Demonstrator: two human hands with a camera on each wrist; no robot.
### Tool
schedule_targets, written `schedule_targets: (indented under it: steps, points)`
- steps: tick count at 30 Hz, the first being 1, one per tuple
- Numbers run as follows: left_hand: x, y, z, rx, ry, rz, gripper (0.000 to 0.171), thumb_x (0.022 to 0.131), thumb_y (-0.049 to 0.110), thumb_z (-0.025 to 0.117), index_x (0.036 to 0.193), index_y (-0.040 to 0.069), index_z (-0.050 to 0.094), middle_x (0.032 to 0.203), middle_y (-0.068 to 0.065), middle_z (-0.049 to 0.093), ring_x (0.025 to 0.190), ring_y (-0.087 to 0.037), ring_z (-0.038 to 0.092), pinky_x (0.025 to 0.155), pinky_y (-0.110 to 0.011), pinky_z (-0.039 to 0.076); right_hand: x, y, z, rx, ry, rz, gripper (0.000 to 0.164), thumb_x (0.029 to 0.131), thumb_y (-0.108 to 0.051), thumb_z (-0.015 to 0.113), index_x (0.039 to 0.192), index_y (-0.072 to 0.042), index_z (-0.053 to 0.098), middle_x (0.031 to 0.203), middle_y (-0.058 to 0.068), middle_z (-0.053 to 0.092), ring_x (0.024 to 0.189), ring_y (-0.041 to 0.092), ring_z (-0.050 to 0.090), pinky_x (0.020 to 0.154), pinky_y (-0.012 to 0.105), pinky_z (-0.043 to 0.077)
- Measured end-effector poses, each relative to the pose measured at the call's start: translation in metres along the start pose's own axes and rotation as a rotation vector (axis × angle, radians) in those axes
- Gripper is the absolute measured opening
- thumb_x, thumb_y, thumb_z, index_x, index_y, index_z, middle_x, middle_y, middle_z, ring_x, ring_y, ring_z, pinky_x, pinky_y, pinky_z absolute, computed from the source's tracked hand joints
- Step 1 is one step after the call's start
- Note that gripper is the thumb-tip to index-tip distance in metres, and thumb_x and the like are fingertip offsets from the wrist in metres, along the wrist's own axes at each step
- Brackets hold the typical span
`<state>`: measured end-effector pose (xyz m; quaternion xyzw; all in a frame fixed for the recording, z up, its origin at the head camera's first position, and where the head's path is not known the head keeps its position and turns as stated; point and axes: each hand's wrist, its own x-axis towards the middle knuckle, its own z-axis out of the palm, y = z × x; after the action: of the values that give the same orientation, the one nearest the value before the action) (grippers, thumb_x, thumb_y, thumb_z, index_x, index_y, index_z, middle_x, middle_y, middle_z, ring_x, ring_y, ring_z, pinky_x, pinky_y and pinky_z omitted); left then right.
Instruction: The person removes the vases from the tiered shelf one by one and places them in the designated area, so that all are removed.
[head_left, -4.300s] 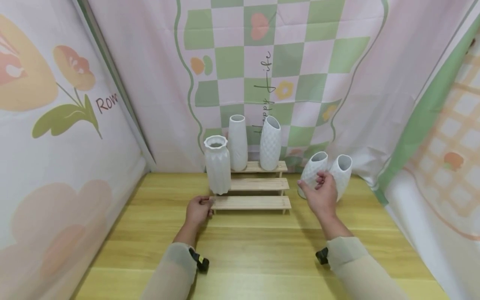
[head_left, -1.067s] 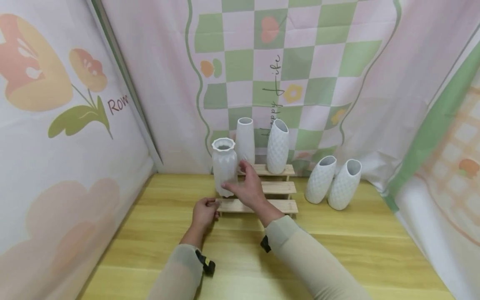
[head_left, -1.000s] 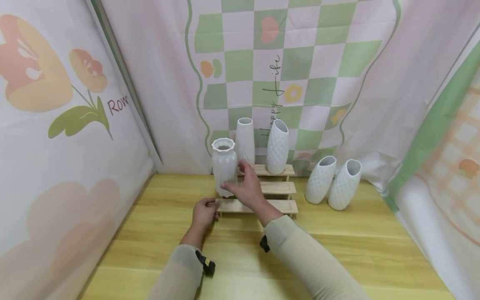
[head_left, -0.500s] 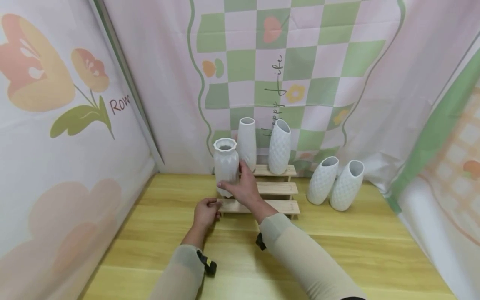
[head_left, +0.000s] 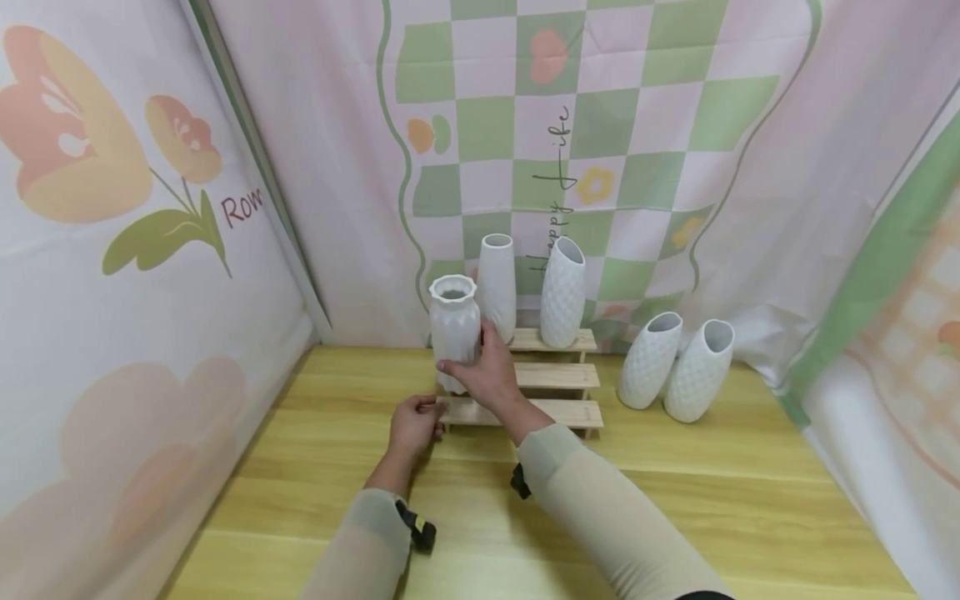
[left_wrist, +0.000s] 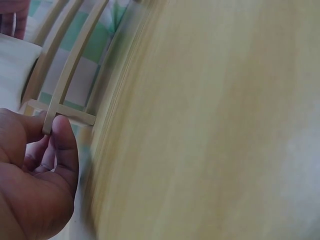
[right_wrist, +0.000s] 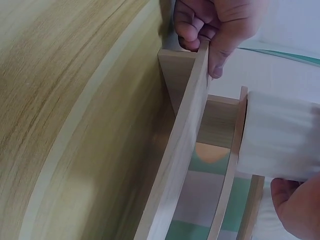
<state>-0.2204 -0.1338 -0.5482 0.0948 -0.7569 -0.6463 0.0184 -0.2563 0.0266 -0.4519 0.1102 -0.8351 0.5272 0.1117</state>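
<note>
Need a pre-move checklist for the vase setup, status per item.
1. Front shelf steadied: ok, left hand pinches its left end.
2. Scalloped vase in hand: ok, right hand grips its lower part.
3. Its base fully on the middle shelf: cannot tell, partly hidden by the hand.
4. Gap to the slender vase behind: cannot tell, they overlap in the head view.
5. Slant-cut vase on the top shelf: ok, standing.
6. A hand free for another vase: not ok, both are occupied.
</note>
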Motion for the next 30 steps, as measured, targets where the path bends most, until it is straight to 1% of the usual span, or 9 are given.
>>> schedule_targets:
  steps: [4,12,20,24,30]
  points:
    - [-0.0009,-0.0002,0.0009,-0.001,-0.001,-0.003,0.036,0.100,0.016,0.070,0.128,-0.005,0.064,0.092,-0.013,0.074,0.067,-0.021,0.069,0.061,-0.031,0.061,-0.0005,0.0003,0.0003,-0.007,0.002,-0.005,0.092,0.077,-0.038,0.094,0.151,-0.016,0.043,0.145,0.007,0.056,0.132,0.032,0.055,0.108,0.052,0.049]
    - [-0.0029,0.0009,0.0017,-0.042,0.009,-0.022,0.035,0.099,0.017,0.072,0.127,-0.004,0.066,0.095,-0.014,0.073,0.068,-0.021,0.070,0.061,-0.030,0.062,-0.0044,-0.0014,0.0014,-0.019,0.011,-0.009,0.090,0.078,-0.037,0.093,0.150,-0.017,0.043,0.143,0.005,0.056,0.131,0.032,0.056,0.107,0.052,0.050]
    - [-0.0025,-0.0002,0.0025,-0.060,0.019,-0.010,0.035,0.099,0.016,0.072,0.126,-0.006,0.066,0.094,-0.015,0.073,0.066,-0.020,0.068,0.060,-0.029,0.061,-0.0058,-0.0034,0.0003,-0.024,0.005,-0.015,0.089,0.079,-0.036,0.092,0.151,-0.018,0.042,0.144,0.003,0.055,0.132,0.030,0.055,0.109,0.052,0.048]
    - [-0.0027,0.0003,0.0026,-0.063,0.022,-0.014,0.035,0.098,0.016,0.073,0.125,-0.005,0.067,0.093,-0.014,0.074,0.066,-0.020,0.068,0.059,-0.029,0.060,-0.0065,-0.0029,0.0004,-0.018,-0.003,-0.020,0.087,0.080,-0.036,0.092,0.150,-0.019,0.042,0.143,0.002,0.055,0.132,0.029,0.055,0.109,0.051,0.048]
    - [-0.0029,0.0018,0.0012,-0.057,0.020,-0.014,0.036,0.098,0.016,0.072,0.126,-0.005,0.066,0.093,-0.014,0.074,0.064,-0.018,0.068,0.059,-0.030,0.061,-0.0080,-0.0024,-0.0015,-0.018,0.013,-0.024,0.088,0.080,-0.034,0.092,0.150,-0.017,0.043,0.142,0.004,0.056,0.131,0.030,0.056,0.108,0.052,0.049]
